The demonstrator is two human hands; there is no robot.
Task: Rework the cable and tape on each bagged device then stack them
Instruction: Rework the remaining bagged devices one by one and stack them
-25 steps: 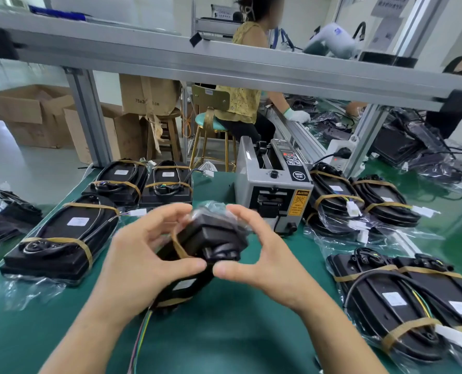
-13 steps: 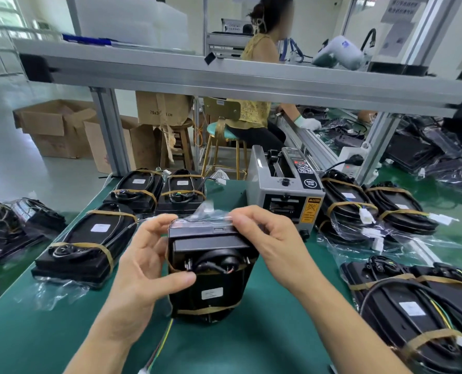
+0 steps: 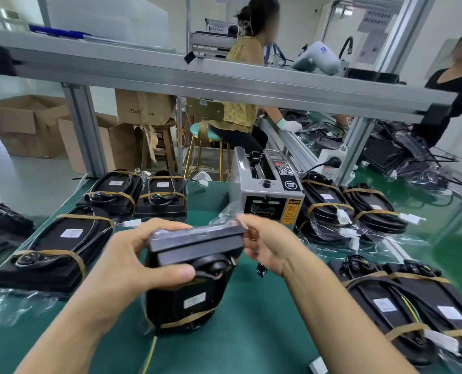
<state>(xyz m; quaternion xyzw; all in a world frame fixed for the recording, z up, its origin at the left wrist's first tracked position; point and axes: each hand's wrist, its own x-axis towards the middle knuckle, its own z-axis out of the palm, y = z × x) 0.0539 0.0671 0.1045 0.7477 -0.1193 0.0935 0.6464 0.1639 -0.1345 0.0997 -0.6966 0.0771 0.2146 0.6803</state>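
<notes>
- The black bagged device (image 3: 192, 276) stands on its end at the middle of the green desk (image 3: 251, 341), its top edge tipped toward the person, a brown tape band (image 3: 186, 319) across its lower part and a white label above that.
- The left hand (image 3: 132, 263) grips the device's upper left corner, thumb laid across the front by the round cable socket, fingers curled over the top.
- The right hand (image 3: 267, 247) is at the top right corner, at 3 o'clock from the left; its fingers are blurred, so whether they pinch the clear bag (image 3: 224, 211) I cannot tell.
- A thin yellow-green cable (image 3: 150, 354) trails off the device at 6 o'clock.
- At 12 o'clock, just behind, sits a grey tape dispenser (image 3: 267, 193).
- Taped devices lie at 9 to 11 o'clock (image 3: 59, 244), more at 1 to 2 o'clock (image 3: 329, 201) and at 4 o'clock (image 3: 402, 303).
- Beyond the desk a person in a yellow top (image 3: 240, 85) sits on a stool.
</notes>
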